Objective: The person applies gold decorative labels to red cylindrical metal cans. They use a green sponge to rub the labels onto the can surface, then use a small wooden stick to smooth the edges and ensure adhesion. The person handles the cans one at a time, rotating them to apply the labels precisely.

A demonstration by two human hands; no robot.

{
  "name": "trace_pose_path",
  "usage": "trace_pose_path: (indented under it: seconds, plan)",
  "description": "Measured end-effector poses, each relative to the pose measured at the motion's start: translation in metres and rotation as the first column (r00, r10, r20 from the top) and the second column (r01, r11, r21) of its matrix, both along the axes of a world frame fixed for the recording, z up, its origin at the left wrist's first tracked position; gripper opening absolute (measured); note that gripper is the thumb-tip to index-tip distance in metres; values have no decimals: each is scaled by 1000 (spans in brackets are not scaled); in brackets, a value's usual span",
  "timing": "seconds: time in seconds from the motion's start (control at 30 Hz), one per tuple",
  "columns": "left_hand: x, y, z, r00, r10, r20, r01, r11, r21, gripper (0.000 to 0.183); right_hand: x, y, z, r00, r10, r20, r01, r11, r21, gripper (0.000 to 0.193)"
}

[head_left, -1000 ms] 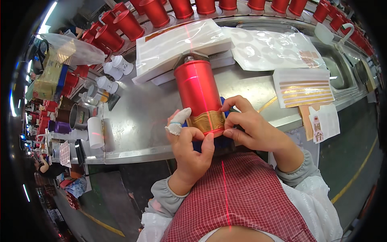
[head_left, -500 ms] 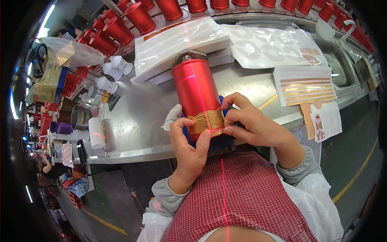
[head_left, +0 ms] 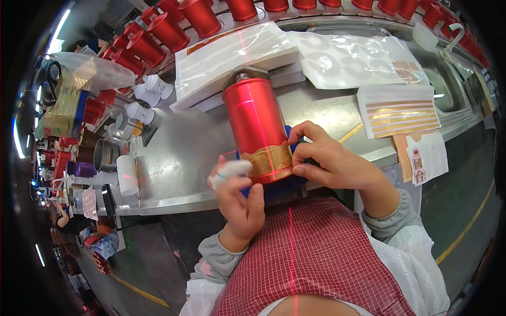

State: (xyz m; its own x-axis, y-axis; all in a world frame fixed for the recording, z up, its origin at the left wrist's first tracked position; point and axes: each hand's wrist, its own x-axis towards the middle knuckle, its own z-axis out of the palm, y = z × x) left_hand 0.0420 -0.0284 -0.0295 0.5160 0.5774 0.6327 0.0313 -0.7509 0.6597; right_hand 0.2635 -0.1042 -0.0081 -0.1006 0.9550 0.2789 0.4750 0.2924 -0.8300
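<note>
A shiny red metallic bottle (head_left: pixel 253 113) lies in front of me on a blue holder (head_left: pixel 289 184), its narrow top end pointing away. Round its lower part runs a gold patterned label (head_left: pixel 271 159). My right hand (head_left: pixel 329 160) pinches at the label's right edge, thumb and forefinger close against the bottle. My left hand (head_left: pixel 236 197) is beside the bottle's lower left, thumb apart from the fingers, holding nothing I can see. A white finger cover (head_left: pixel 234 168) on it is smeared by motion near the label's left edge.
White sheets (head_left: pixel 234 50) lie behind the bottle, beside a clear plastic sheet (head_left: pixel 348 60). To the right are a sheet of gold strips (head_left: pixel 403 111) and a sink (head_left: pixel 445 84). White cups (head_left: pixel 158 87) and a white roll (head_left: pixel 127 175) stand left. Red bottles (head_left: pixel 200 18) line the back.
My left hand has come off the label and drawn back left, its covered finger swinging in toward the bottle. The right hand keeps its place. Red bottles at the back have shifted right.
</note>
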Motion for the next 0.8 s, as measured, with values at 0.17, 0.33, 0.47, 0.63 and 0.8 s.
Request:
trace_pose_path:
  seconds: [0.17, 0.33, 0.47, 0.63, 0.8]
  plan:
    - [-4, 7, 4, 987, -71, -145, 128, 889, 441, 22, 16, 1, -3, 994, 106, 21, -104, 990, -93, 21]
    - [2, 19, 16, 940, -160, -301, 306, 785, 539, 24, 26, 2, -4, 978, 201, -55, -207, 967, -148, 22]
    - [19, 23, 18, 922, -91, -377, 283, 823, 493, 38, 30, 4, -8, 973, 180, -143, -208, 954, -217, 21]
    - [7, 18, -18, 994, -100, -53, 105, 990, 97, 51, 33, 9, -6, 959, 235, -157, -259, 954, -153, 19]
    - [-16, 10, -16, 994, -58, -94, 79, 969, 236, 32, 45, -2, 0, 959, 204, -195, -245, 945, -217, 17]
